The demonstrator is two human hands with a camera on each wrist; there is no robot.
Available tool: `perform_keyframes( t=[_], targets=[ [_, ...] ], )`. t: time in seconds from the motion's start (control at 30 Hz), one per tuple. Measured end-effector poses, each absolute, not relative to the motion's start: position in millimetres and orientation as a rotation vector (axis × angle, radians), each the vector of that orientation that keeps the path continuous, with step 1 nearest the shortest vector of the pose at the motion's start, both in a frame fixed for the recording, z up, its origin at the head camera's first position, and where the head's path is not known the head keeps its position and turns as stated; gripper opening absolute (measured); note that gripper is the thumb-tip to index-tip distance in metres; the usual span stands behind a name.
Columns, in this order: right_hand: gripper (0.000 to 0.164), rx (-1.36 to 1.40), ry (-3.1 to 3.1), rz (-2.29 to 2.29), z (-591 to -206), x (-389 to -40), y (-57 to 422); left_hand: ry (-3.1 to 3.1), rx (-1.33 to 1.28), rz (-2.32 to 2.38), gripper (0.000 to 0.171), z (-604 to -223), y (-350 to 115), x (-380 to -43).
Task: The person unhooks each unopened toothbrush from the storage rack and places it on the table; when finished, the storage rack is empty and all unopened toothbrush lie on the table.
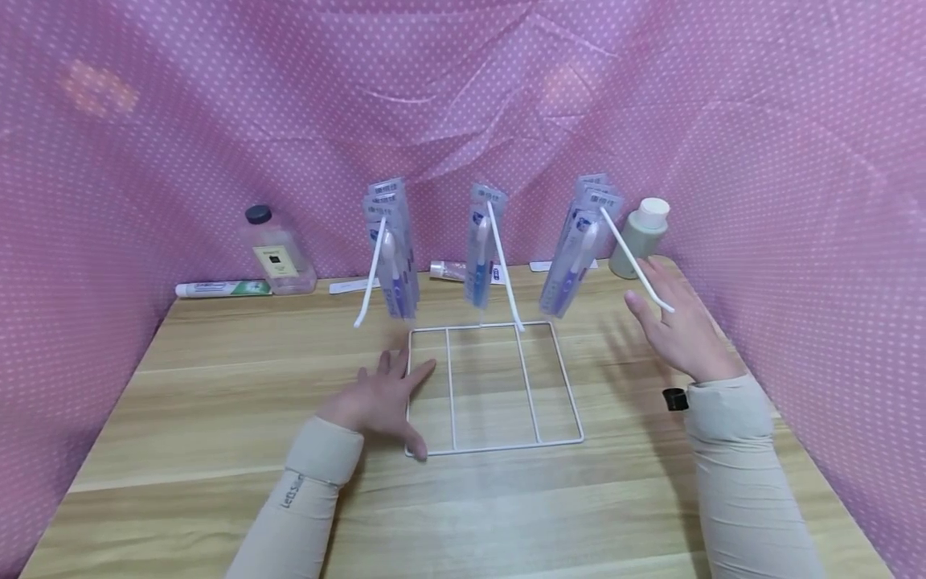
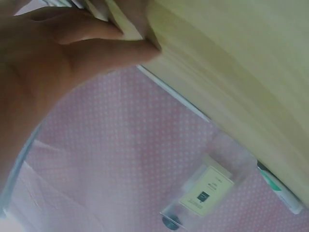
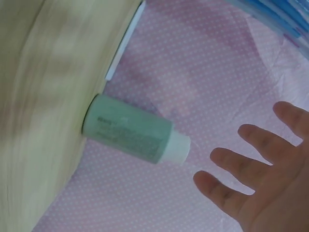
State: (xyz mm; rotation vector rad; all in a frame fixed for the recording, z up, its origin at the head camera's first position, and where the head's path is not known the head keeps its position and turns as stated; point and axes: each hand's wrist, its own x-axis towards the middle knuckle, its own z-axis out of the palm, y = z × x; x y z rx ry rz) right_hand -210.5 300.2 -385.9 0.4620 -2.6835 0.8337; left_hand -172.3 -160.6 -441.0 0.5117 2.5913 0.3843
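A white wire display rack [image 1: 495, 448] stands on the table, its three prongs hung with packaged toothbrushes. My left hand [image 1: 381, 400] is at the left side of the rack's base, fingers spread and thumb at the near left corner. Over the right of the table is my right hand [image 1: 676, 326], fingers extended, holding nothing. The right prong [image 1: 637, 261] overlaps it in the head view. Beyond its fingertips stands a green bottle [image 3: 128, 128] with a white cap. Toothbrush packs hang on the left [image 1: 392, 249], middle [image 1: 481, 245] and right [image 1: 576, 249].
Along the table's back edge lie a toothpaste tube [image 1: 224, 289], a clear bottle [image 1: 282, 257] with a black cap, a smaller tube [image 1: 448, 271] and flat white packets [image 1: 352, 285]. Pink dotted cloth [image 1: 463, 96] encloses the back and sides.
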Motion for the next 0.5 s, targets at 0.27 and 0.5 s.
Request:
perform_keyframes(
  t=[0.27, 0.5],
  targets=[
    [0.051, 0.407, -2.389, 1.147, -368.3, -200.3, 271.4, 2.573, 0.453, 0.332, 0.155, -436.0, -154.7, -168.5],
    [0.042, 0.566, -1.918, 1.672, -346.9, -188.4, 238.8, 2.578, 0.456, 0.345, 0.154, -438.8, -151.8, -164.6]
  ],
)
